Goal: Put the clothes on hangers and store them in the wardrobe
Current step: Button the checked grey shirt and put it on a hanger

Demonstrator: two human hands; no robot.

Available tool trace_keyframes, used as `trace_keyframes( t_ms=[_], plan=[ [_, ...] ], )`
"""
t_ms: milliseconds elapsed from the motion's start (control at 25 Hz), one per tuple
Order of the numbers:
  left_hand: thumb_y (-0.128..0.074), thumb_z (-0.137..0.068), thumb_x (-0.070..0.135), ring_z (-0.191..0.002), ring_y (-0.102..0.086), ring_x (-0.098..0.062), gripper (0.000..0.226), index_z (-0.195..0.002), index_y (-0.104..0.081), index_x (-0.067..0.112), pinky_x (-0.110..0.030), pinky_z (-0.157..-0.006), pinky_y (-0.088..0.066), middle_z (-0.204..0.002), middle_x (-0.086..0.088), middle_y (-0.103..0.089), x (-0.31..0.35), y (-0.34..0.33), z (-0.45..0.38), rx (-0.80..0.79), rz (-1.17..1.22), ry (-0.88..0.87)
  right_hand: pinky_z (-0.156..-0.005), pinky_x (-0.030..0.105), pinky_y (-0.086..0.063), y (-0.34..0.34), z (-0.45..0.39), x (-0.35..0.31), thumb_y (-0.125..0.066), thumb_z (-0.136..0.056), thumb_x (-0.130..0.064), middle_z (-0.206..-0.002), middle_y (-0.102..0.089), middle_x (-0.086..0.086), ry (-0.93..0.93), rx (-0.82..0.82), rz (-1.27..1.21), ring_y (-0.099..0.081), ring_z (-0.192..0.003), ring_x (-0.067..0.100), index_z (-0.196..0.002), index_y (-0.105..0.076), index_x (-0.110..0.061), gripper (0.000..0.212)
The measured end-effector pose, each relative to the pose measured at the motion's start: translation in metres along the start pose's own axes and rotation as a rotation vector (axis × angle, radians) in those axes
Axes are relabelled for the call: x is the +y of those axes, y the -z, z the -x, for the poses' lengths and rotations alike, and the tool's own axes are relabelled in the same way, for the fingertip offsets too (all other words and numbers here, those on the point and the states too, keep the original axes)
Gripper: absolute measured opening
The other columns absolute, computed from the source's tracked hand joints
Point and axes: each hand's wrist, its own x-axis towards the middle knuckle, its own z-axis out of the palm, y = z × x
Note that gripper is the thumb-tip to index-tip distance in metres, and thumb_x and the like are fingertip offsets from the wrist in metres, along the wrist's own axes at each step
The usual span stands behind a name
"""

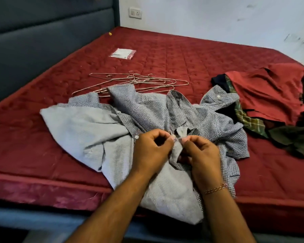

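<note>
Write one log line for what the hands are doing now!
left hand: pinches shirt edge | right hand: pinches shirt edge | checked shirt: on mattress | hangers: untouched

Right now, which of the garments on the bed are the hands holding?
The blue-grey checked shirt at the near edge of the mattress. Both the left hand and right hand pinch its front. The red garment and the other clothes lie untouched at right.

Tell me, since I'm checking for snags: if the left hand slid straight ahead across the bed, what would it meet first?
Probably more of the checked shirt that the left hand already pinches, then the wire hangers beyond its collar. Depth is uncertain.
</note>
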Motion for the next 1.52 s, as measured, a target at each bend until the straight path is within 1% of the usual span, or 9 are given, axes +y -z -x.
trace_keyframes(
  t_ms=[120,200,320,520,840,1040,1200,1360,1520],
  plan=[
    [-0.083,-0.084,0.021,-0.094,-0.067,-0.006,0.008,-0.081,-0.077,0.025,-0.023,-0.081,-0.056,-0.098,0.011,-0.065,0.005,0.003,0.002,0.020,-0.052,-0.082,-0.066,0.038,-0.062,-0.004,0.000,-0.012,-0.071,-0.091,0.000,-0.082,-0.070,0.019,-0.070,-0.031,-0.064,-0.068,-0.074,0.031,-0.085,-0.072,-0.006,0.009],
    [-0.084,-0.082,0.025,-0.103,-0.064,-0.009,0.006,-0.083,-0.078,0.025,-0.027,-0.085,-0.055,-0.105,0.012,-0.059,0.003,0.004,0.000,0.035,-0.043,-0.086,-0.072,0.039,-0.062,-0.004,-0.001,-0.012,-0.073,-0.088,0.000,-0.086,-0.070,0.021,-0.075,-0.049,-0.074,-0.068,-0.081,0.034,-0.080,-0.074,-0.010,0.013],
    [-0.079,-0.079,0.040,-0.110,-0.058,-0.013,0.012,-0.083,-0.077,0.029,-0.032,-0.094,-0.051,-0.106,0.015,-0.056,-0.007,0.000,0.004,0.062,-0.121,-0.207,-0.072,0.030,-0.061,-0.004,-0.002,-0.002,-0.073,-0.087,0.003,-0.082,-0.070,0.015,0.001,-0.091,-0.058,-0.067,-0.080,0.027,-0.082,-0.073,-0.008,0.012],
    [-0.076,-0.078,0.040,-0.111,-0.051,-0.008,0.013,-0.081,-0.073,0.028,-0.040,-0.097,-0.046,-0.109,0.016,-0.054,-0.005,-0.004,0.010,0.104,-0.280,-0.259,-0.074,0.028,-0.060,0.000,-0.004,0.004,-0.072,-0.086,0.008,-0.079,-0.072,0.007,0.033,-0.081,-0.035,-0.069,-0.081,0.022,-0.085,-0.070,-0.005,0.013],
    [-0.077,-0.077,0.035,-0.111,-0.051,-0.009,0.010,-0.078,-0.070,0.028,-0.044,-0.095,-0.047,-0.107,0.016,-0.054,-0.013,-0.006,0.007,0.124,-0.283,-0.265,-0.076,0.032,-0.060,0.001,-0.006,0.008,-0.073,-0.086,0.007,-0.083,-0.071,0.010,0.071,-0.150,-0.048,-0.069,-0.083,0.025,-0.088,-0.070,-0.003,0.010],
    [-0.073,-0.077,0.034,-0.111,-0.051,-0.010,0.010,-0.072,-0.068,0.027,-0.048,-0.094,-0.047,-0.106,0.016,-0.054,-0.015,-0.006,0.007,0.122,-0.287,-0.250,-0.067,0.031,-0.060,0.002,-0.008,0.007,-0.056,-0.090,0.017,-0.074,-0.068,0.014,0.002,-0.147,-0.044,-0.067,-0.070,0.025,-0.083,-0.071,-0.005,0.027],
    [-0.070,-0.079,0.038,-0.110,-0.051,-0.009,0.011,-0.073,-0.068,0.029,-0.052,-0.094,-0.044,-0.105,0.019,-0.055,-0.011,-0.006,0.008,0.121,-0.313,-0.220,-0.065,0.036,-0.059,0.001,-0.008,0.003,-0.060,-0.092,0.013,-0.072,-0.066,0.015,-0.019,-0.192,-0.061,-0.064,-0.063,0.026,-0.084,-0.070,-0.007,0.023],
    [-0.063,-0.083,0.046,-0.110,-0.047,-0.005,0.015,-0.081,-0.072,0.034,-0.042,-0.095,-0.034,-0.104,0.020,-0.058,-0.009,-0.006,0.009,0.076,-0.390,-0.215,-0.065,0.035,-0.060,0.002,-0.006,0.000,-0.067,-0.091,0.007,-0.074,-0.068,0.015,-0.019,-0.198,-0.080,-0.065,-0.065,0.025,-0.084,-0.071,-0.007,0.017],
    [-0.063,-0.086,0.045,-0.112,-0.045,-0.006,0.015,-0.087,-0.073,0.035,-0.036,-0.093,-0.026,-0.106,0.021,-0.058,-0.008,-0.007,0.009,0.036,-0.452,-0.204,-0.069,0.039,-0.062,-0.001,-0.007,0.004,-0.072,-0.089,0.005,-0.077,-0.070,0.014,0.019,-0.117,-0.022,-0.068,-0.070,0.028,-0.081,-0.072,-0.006,0.013]
  ],
)
